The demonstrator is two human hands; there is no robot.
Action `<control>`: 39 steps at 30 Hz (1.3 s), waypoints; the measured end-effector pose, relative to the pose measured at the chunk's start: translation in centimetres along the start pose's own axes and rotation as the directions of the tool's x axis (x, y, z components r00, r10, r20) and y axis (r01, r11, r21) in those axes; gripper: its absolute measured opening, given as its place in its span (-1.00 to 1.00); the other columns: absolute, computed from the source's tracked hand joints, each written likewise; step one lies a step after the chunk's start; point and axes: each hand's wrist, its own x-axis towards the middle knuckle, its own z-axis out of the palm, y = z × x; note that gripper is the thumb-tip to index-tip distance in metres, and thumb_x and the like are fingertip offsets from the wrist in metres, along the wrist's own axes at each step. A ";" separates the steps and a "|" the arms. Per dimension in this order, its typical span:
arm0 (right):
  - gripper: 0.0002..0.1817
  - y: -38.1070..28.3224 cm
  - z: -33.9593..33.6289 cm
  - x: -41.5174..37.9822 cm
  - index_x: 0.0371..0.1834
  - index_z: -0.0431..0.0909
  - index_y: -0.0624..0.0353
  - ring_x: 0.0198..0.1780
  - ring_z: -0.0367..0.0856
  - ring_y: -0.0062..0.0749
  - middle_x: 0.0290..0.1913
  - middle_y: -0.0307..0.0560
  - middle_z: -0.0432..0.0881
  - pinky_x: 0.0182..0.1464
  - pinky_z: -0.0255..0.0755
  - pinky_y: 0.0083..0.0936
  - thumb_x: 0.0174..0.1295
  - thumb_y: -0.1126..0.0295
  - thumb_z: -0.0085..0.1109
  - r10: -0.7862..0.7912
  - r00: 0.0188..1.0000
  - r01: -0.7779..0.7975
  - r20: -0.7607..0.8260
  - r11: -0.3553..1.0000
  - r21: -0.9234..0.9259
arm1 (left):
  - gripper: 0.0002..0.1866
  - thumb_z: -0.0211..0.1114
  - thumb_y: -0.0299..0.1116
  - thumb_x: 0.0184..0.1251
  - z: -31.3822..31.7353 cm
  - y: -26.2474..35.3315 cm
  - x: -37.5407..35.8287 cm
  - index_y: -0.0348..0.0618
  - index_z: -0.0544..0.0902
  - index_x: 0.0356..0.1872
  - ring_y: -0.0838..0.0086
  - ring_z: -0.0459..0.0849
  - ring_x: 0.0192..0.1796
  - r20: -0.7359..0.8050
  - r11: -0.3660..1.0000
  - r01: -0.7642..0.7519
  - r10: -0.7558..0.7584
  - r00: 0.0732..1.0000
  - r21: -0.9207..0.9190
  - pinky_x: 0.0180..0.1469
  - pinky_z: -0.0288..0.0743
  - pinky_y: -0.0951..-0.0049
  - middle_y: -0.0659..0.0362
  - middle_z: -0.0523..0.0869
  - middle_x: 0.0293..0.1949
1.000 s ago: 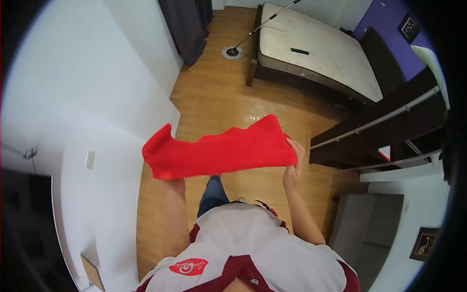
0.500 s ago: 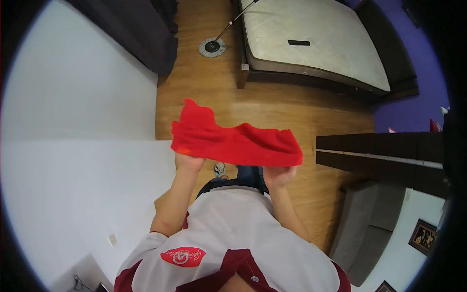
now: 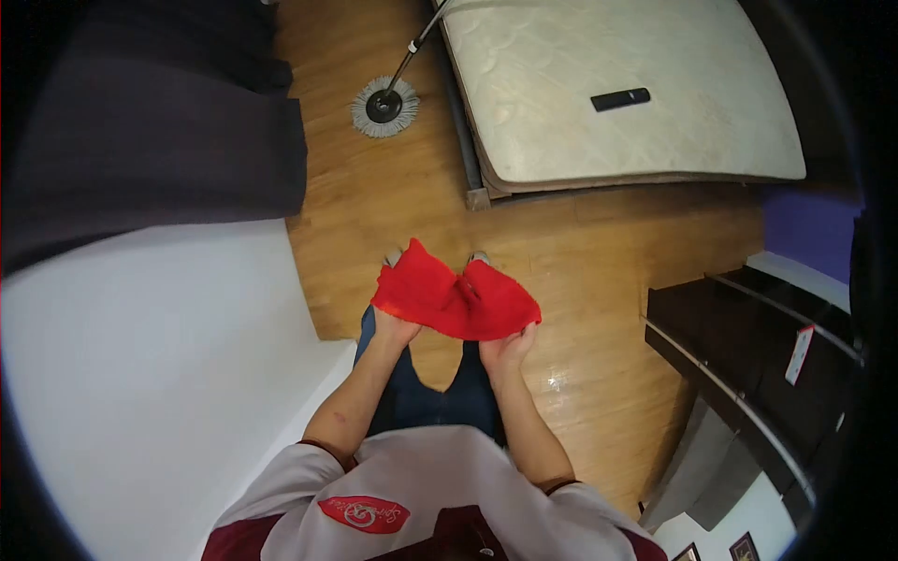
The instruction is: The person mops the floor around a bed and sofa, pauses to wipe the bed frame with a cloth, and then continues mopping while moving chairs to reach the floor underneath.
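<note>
A red cloth (image 3: 456,297) stretches between my two hands in front of my body, above my legs and feet. Its near edge runs fairly straight, while the far edge dips in the middle between two raised corners. My left hand (image 3: 397,329) grips the left end from below, its fingertips hidden under the fabric. At the right end, my right hand (image 3: 511,348) holds the near corner, with the thumb showing against the cloth.
A flat mop (image 3: 384,107) with a round grey head stands on the wooden floor (image 3: 552,243). Beyond it is a bed's bare mattress (image 3: 645,56) with a black remote (image 3: 620,99) on it. A dark curtain (image 3: 159,131) hangs left; a dark cabinet (image 3: 748,337) stands right.
The view has tilted and shifted towards the bed, mop and curtain. My hands have come closer together, and the cloth is now less stretched, sagging in the middle.
</note>
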 end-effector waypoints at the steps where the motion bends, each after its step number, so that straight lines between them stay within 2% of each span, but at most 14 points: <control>1: -0.38 0.6 -0.3 2.7 0.40 0.38 0.10 0.45 0.36 -0.12 0.42 -0.08 0.44 0.47 0.22 -0.04 0.47 -0.08 -0.19 0.007 0.999 -0.007 -0.054 1.000 -0.004 | -0.43 -0.02 0.13 0.52 -1.0 0.6 3.3 -0.03 0.50 0.31 0.19 0.45 0.41 -0.029 1.000 0.004 -0.004 1.000 0.006 0.50 0.21 0.04 0.15 0.53 0.36; 6: -0.38 5.0 -5.8 17.3 0.39 0.40 0.01 0.43 0.39 -0.11 0.40 -0.09 0.46 0.39 0.33 0.03 0.43 -0.12 -0.14 -0.100 0.967 0.086 -0.234 0.994 -0.068 | -0.44 0.01 0.15 0.51 -10.4 4.1 21.7 -0.02 0.51 0.28 0.25 0.52 0.34 -0.149 0.990 0.107 -0.093 0.984 0.092 0.44 0.30 0.05 0.17 0.59 0.29; 7: -0.35 6.0 -6.9 20.1 0.38 0.40 0.01 0.41 0.41 -0.09 0.39 -0.09 0.47 0.38 0.33 0.06 0.39 -0.16 -0.09 -0.120 0.958 0.112 -0.260 0.993 -0.045 | -0.45 0.02 0.15 0.51 -10.4 4.6 25.1 -0.03 0.52 0.25 0.26 0.54 0.31 -0.019 0.975 0.170 -0.169 0.985 0.145 0.41 0.35 0.07 0.18 0.61 0.26; 9: -0.29 8.0 -9.4 24.7 0.37 0.40 -0.01 0.38 0.43 -0.05 0.37 -0.09 0.48 0.37 0.33 0.10 0.31 -0.24 0.00 -0.134 0.938 0.139 -0.319 0.990 -0.007 | -0.51 0.05 0.09 0.52 -13.5 5.8 31.6 -0.02 0.52 0.22 0.27 0.58 0.26 -0.174 0.958 0.165 -0.126 0.977 0.236 0.33 0.44 0.09 0.19 0.63 0.20; 14: -0.29 13.1 -12.9 34.6 0.40 0.37 -0.02 0.41 0.38 -0.04 0.42 -0.07 0.42 0.36 0.32 0.12 0.31 -0.22 -0.02 -0.139 0.938 0.189 -0.318 0.973 0.130 | -0.52 0.02 0.10 0.54 -13.4 7.6 41.7 0.00 0.51 0.22 0.27 0.58 0.25 -0.091 0.924 0.262 -0.246 0.965 0.278 0.35 0.43 0.11 0.18 0.63 0.19; 15: -0.31 13.8 -12.6 36.3 0.42 0.35 -0.01 0.42 0.36 -0.05 0.43 -0.08 0.39 0.36 0.32 0.12 0.34 -0.19 -0.05 -0.133 0.943 0.191 -0.304 0.967 0.169 | -0.49 0.00 0.08 0.55 -14.2 7.7 43.3 0.01 0.45 0.32 0.24 0.51 0.32 -0.196 0.928 0.311 -0.272 0.942 0.206 0.44 0.30 0.08 0.15 0.59 0.25; 16: -0.31 14.6 -14.9 39.2 0.43 0.34 -0.01 0.43 0.35 -0.04 0.45 -0.08 0.37 0.38 0.29 0.10 0.35 -0.18 -0.07 -0.115 0.957 0.178 -0.268 0.959 0.222 | -0.48 0.00 0.09 0.54 -15.3 7.5 44.8 0.00 0.45 0.32 0.24 0.52 0.32 -0.166 0.927 0.315 -0.285 0.944 0.203 0.43 0.31 0.09 0.15 0.59 0.26; 19: -0.32 15.2 -15.1 43.8 0.42 0.35 0.00 0.43 0.34 -0.05 0.44 -0.06 0.38 0.40 0.24 0.08 0.35 -0.16 -0.06 -0.072 0.971 0.119 -0.230 0.973 0.196 | -0.45 -0.01 0.12 0.54 -17.1 4.9 47.7 -0.02 0.44 0.33 0.25 0.53 0.30 -0.058 0.909 0.349 -0.345 0.937 0.228 0.41 0.34 0.14 0.17 0.58 0.26; 21: -0.33 14.2 -13.3 45.1 0.41 0.36 0.01 0.43 0.33 -0.05 0.43 -0.05 0.39 0.42 0.21 0.07 0.36 -0.15 -0.05 -0.062 0.977 0.092 -0.205 0.986 0.138 | -0.41 -0.04 0.16 0.54 -14.0 2.6 49.0 -0.04 0.42 0.35 0.27 0.53 0.28 0.038 0.867 0.394 -0.424 0.905 0.305 0.38 0.35 0.18 0.20 0.58 0.26; 24: -0.34 12.6 -10.0 43.8 0.40 0.38 0.03 0.43 0.32 -0.05 0.43 -0.03 0.40 0.45 0.17 0.05 0.36 -0.14 -0.05 -0.123 0.968 0.145 -0.220 0.986 0.083 | -0.38 -0.05 0.19 0.55 -7.8 0.3 47.1 -0.05 0.42 0.35 0.32 0.53 0.26 -0.150 0.845 0.278 -0.235 0.960 0.456 0.36 0.36 0.23 0.23 0.57 0.26; 30: -0.35 11.6 -1.2 38.9 0.41 0.37 0.01 0.44 0.30 -0.10 0.44 -0.06 0.39 0.46 0.13 0.02 0.38 -0.14 -0.10 -0.193 0.880 0.251 -0.434 0.965 0.081 | -0.39 0.03 0.17 0.54 -1.5 0.7 42.0 -0.06 0.41 0.35 0.40 0.53 0.22 -0.098 0.923 0.208 -0.186 0.978 0.324 0.29 0.37 0.29 0.26 0.57 0.23; 32: -0.34 11.6 -1.1 37.4 0.42 0.36 0.00 0.45 0.27 -0.10 0.46 -0.07 0.37 0.46 0.09 0.03 0.39 -0.15 -0.11 -0.185 0.904 0.241 -0.386 0.965 0.102 | -0.40 0.09 0.15 0.51 -1.7 1.0 40.3 -0.07 0.44 0.33 0.39 0.56 0.20 -0.127 0.869 0.178 -0.134 0.983 0.462 0.25 0.41 0.31 0.22 0.60 0.22; 36: -0.33 11.5 0.1 35.8 0.41 0.36 -0.01 0.46 0.26 -0.10 0.47 -0.08 0.36 0.48 0.04 0.02 0.39 -0.18 -0.13 -0.213 0.934 0.245 -0.285 0.966 0.081 | -0.41 0.19 0.04 0.49 -3.4 0.8 40.3 -0.06 0.40 0.39 0.36 0.61 0.14 -0.240 0.766 0.297 -0.191 0.952 0.570 0.17 0.47 0.38 0.21 0.62 0.20; 39: -0.32 11.3 -1.1 35.1 0.41 0.35 0.00 0.47 0.25 -0.11 0.48 -0.09 0.35 0.48 0.05 0.01 0.41 -0.20 -0.17 -0.206 0.958 0.234 -0.200 0.964 0.127 | -0.41 0.27 -0.15 0.45 -2.2 -0.1 41.5 -0.04 0.36 0.43 0.37 0.64 0.11 -0.230 0.557 0.234 -0.079 0.970 0.797 0.13 0.51 0.41 0.19 0.64 0.19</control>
